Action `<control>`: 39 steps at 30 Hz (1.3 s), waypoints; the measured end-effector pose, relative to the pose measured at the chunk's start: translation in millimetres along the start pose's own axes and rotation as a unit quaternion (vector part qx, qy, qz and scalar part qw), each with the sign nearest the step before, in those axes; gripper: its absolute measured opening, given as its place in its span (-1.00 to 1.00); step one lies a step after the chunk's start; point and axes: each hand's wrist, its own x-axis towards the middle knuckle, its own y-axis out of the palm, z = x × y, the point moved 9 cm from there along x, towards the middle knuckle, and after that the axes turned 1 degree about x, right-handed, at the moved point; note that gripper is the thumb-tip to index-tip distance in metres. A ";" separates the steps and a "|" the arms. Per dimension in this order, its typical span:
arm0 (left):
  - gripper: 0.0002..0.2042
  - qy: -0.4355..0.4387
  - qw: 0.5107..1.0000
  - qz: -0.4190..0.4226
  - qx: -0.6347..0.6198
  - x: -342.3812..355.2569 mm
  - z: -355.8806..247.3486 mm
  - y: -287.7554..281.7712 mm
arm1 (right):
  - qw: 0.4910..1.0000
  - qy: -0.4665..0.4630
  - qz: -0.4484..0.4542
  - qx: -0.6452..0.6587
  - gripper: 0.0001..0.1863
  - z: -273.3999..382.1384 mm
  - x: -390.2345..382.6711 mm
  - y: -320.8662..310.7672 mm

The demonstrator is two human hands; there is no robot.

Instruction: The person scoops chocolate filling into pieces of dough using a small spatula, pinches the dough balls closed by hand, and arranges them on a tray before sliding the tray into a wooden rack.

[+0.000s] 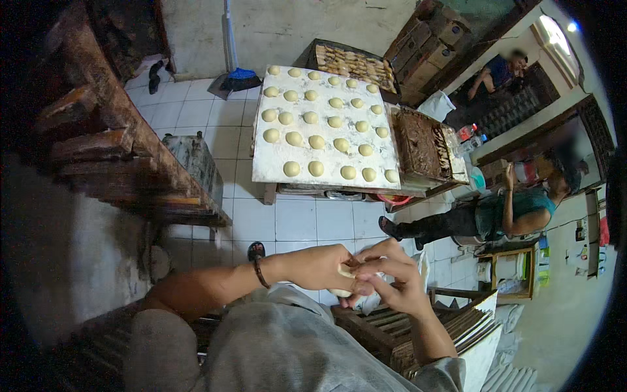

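My left hand (320,266) is closed around a pale piece of dough (340,293), held in front of my body. My right hand (400,277) meets it from the right, with thumb and fingers pinching at the same dough. Most of the dough is hidden by my fingers. Beyond my hands stands a table with a white floured board (261,157), where several round dough balls (316,142) sit in rows. Against the board's right side is a tray of brown paste (418,145).
A tray of shaped pastries (353,66) lies behind the board. A person in a teal top (516,215) stands at the right; another person (499,73) is farther back. Wooden shelving (104,150) rises at left, a broom (240,77) behind. Stacked boards (473,320) are beside my right arm.
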 end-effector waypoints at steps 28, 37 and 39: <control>-0.22 0.255 0.843 -0.298 -0.369 61.6 40.9 122.9 | 0.853 0.139 -0.282 0.416 -0.52 -43.6 -188.9 23.9; -0.62 0.250 0.830 -0.403 -0.292 29.8 59.9 138.5 | 0.971 0.069 -0.227 -0.032 -0.48 30.9 -185.2 -4.1; -0.66 0.261 0.815 -0.420 -0.301 24.1 57.5 141.2 | 0.972 0.051 -0.228 -0.030 -0.48 35.3 -180.8 -2.6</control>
